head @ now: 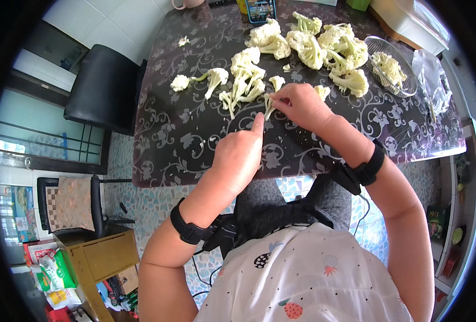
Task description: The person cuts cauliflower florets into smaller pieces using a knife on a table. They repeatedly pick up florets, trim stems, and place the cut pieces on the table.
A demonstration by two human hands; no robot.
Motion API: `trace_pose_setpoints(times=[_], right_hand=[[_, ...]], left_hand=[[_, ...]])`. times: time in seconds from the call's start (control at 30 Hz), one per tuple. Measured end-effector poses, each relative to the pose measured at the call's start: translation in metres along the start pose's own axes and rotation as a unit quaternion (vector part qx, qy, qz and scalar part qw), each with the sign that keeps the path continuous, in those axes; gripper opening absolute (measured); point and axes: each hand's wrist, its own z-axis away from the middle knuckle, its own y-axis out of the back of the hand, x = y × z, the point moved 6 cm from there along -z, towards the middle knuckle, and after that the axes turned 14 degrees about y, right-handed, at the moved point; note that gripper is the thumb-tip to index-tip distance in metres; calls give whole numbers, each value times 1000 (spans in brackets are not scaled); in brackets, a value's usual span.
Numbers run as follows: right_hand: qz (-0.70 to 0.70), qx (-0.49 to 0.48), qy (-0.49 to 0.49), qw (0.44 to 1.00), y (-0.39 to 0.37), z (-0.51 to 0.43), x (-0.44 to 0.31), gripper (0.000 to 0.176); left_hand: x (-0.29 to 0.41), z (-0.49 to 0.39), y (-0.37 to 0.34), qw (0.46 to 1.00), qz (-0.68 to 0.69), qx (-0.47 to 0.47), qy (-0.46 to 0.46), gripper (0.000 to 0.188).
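Observation:
My right hand [302,105] pinches a small cauliflower floret [268,107] between thumb and fingers, just above the dark patterned table [173,161] or resting on it. My left hand [240,151] points with its index finger close to the floret's stem; whether it holds anything under the curled fingers cannot be told. Several cauliflower pieces [244,72] lie left of and beyond my hands. Larger cauliflower chunks [308,48] are grouped farther back. At the right a wire mesh basket [407,89] contains cut florets [388,69].
A phone [261,11] stands upright at the table's back. Beside the basket lies a clear plastic bag [433,80]. A white container [413,22] is at the back right. A black chair [101,86] adjoins the table's left side. Small cauliflower crumbs dot the tabletop.

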Motion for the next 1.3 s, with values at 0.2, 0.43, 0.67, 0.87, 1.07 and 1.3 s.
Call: trace_pose_setpoints(times=[0.2,0.43,0.67,0.87,1.07,1.3], right_hand=[[40,16,2,999,4,-9,4,18],[46,5,-11,999,3,-12,14,18],[26,21,-37,999,5,-9,13,20],[-50,5,-73,996,-2,-7,1,22],[-57,-6,-65,996,-9,-2,-3,20],[-30,33,-54,998,3,0,9,14]], left_hand=[[5,-13,8,999,-8,35,-23,58],[19,-38,8,999,-26,19,-27,49],[20,-34,1,1000,-3,25,-12,55],[7,-13,-4,1000,11,4,6,63],[5,4,-7,999,-3,31,-9,63],[-7,20,-8,999,-11,39,-1,63]])
